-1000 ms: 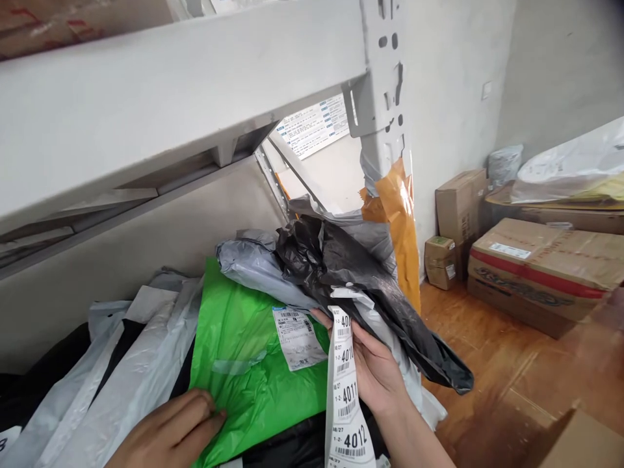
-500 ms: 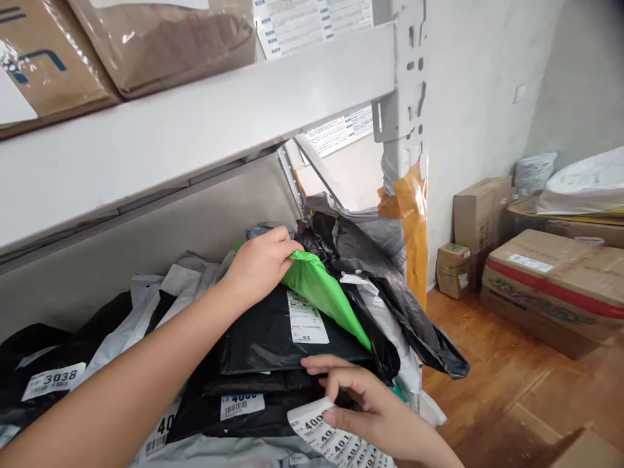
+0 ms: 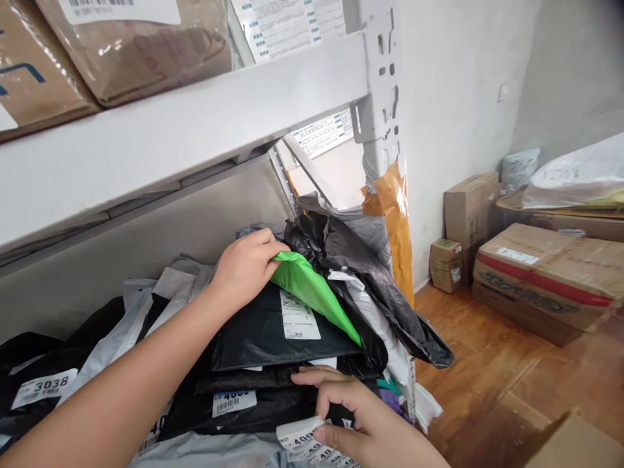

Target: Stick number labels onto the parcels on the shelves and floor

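Left fingers [image 3: 275,249] are closed on the green bag [image 3: 314,286], now peeled back from the dark parcel [image 3: 253,335] (label [image 3: 299,316] thereby exposed); below it, stickers [image 3: 298,434] are pinched by right fingers [image 3: 336,437].

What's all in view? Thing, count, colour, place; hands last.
Green bag: 1, green, atop dark bag, edge lifted
Dark bag: 1, blackish green, mid-pile
Black bags: several, black, throughout pile
Grey bags: several, pale grey, pile's left and bottom
Labels: several, white, on bags
Strip: 1, white, bottom middle
Upper boxes: 2, brown, top left
Beam: 1, white, above pile
Notices: at least 2, white and blue, behind rack
Floor boxes: at least 4, brown, right
Switch: 1, white, wall
Left hand: 1, bare, gripping green bag
Right hand: 1, bare, holding strip
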